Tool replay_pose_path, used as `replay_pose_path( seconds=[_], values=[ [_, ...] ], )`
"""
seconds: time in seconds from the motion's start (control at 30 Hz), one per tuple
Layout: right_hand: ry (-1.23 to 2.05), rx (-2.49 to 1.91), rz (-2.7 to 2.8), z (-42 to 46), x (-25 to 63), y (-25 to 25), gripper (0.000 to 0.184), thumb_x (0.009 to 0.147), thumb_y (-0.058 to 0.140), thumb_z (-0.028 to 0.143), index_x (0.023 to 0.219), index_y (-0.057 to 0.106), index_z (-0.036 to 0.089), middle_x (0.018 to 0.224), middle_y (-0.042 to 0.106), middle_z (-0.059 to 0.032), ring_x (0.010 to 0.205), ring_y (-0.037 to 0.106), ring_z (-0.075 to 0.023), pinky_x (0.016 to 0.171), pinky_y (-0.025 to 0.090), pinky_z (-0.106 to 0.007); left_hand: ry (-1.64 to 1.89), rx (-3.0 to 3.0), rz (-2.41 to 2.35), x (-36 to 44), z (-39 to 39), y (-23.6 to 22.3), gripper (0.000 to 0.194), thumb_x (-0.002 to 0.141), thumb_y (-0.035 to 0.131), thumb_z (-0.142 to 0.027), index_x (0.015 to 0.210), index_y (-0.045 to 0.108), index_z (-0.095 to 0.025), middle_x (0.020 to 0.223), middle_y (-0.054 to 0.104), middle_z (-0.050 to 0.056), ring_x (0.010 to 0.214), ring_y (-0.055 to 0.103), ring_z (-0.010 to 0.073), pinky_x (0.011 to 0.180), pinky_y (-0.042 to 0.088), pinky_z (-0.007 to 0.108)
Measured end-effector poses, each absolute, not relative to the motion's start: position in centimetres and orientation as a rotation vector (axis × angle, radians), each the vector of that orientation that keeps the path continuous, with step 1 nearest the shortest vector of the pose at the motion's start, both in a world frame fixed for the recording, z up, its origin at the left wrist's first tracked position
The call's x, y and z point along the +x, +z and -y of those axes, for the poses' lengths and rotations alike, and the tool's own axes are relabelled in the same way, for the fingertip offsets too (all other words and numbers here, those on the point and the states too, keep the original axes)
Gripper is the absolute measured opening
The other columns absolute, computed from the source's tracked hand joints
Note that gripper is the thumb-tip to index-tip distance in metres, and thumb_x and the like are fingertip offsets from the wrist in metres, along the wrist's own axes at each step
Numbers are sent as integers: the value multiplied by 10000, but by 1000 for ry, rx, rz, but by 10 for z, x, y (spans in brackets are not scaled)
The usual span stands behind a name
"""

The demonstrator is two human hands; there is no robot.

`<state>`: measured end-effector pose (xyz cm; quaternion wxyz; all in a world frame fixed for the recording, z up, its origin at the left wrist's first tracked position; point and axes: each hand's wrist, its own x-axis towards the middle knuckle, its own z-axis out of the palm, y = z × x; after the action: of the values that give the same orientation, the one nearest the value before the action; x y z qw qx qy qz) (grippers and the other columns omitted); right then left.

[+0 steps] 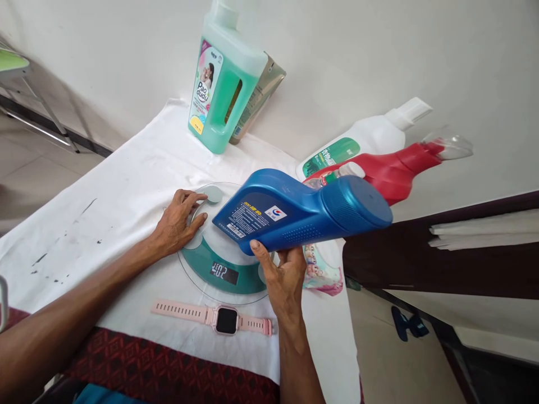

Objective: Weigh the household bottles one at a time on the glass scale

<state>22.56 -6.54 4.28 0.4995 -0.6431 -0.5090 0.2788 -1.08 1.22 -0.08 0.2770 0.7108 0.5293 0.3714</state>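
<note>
The blue capped bottle is over the glass digital scale; your right hand, partly closed, grips its lower side. Your left hand, half open, touches the scale's left rim. A pink smartwatch lies before the scale, the Pao dudu bottle behind.

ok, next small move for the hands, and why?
I'd probably ease the left grip off the scale: it appears to touch the glass edge, so it could skew the lit display. The right grip already has the blue bottle at the scale.
</note>
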Motion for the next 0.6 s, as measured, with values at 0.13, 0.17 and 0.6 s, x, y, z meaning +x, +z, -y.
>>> replay_pose_path(
  seconds=[0.13,0.17,0.6],
  values=[
    [697,-1537,1287,52,224,47,505,707,910,458,1115,738,216,1129,769,-94,1072,712,-295,1038,552,-536,1008,1888,-1420,-10,-12,-2,371,977,601,-303,1344,599,-246,1301,558,105,1023,697,219,859,628,441],
    [674,-1519,1293,48,224,50,488,698,917,445,1095,750,215,1117,775,-88,1067,717,-295,1036,557,-530,1013,1884,-1420,-10,-12,-3,369,979,597,-308,1344,601,-250,1296,559,102,1024,698,222,859,628,443],
    [813,-1370,1064,-5,200,77,627,670,931,388,1223,722,180,1074,795,-84,956,749,-278,910,618,-464,1116,1834,-1406,-10,-13,-13,367,1003,538,-391,1335,615,-255,1296,581,108,984,725,240,876,634,469]
  ],
)
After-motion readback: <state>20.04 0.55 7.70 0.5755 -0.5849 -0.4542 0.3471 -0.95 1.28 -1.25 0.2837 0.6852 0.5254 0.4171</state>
